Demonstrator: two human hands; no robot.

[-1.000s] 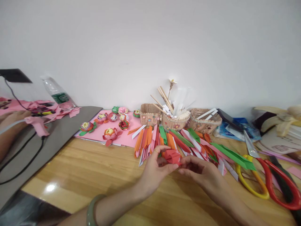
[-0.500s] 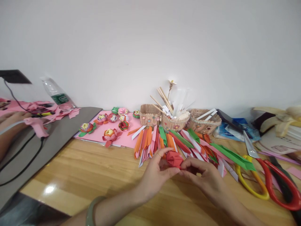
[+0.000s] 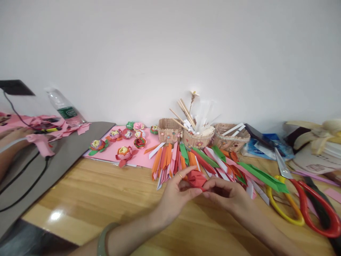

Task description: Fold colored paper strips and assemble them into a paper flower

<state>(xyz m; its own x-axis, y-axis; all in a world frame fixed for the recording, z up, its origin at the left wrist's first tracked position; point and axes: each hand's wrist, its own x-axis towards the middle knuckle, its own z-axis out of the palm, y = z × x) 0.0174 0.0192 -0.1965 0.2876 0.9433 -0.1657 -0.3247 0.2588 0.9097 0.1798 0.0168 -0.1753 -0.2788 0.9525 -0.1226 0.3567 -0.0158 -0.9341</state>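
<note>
A red folded-paper flower (image 3: 196, 178) is held between both hands above the wooden table. My left hand (image 3: 179, 193), with a ring on one finger, cups it from the left, thumb at its lower edge. On its right side, my right hand (image 3: 229, 193) pinches the lower edge between thumb and fingertips; the fingers partly hide that side. Just behind lie many folded paper strips (image 3: 166, 158) in orange, white, pink, red and green. Finished paper flowers (image 3: 124, 153) rest on a pink sheet (image 3: 145, 159) to the left.
Three woven baskets (image 3: 170, 131) stand against the wall, the middle one holding sticks. Large scissors (image 3: 303, 199) lie at the right. To the left are a pink glue gun (image 3: 40, 144) with a cable, a plastic bottle (image 3: 65, 108) and another person's arm (image 3: 10, 144).
Both hands stay on the red paper flower. The flower has tilted slightly, and the right fingertips have shifted a little along its lower edge.
</note>
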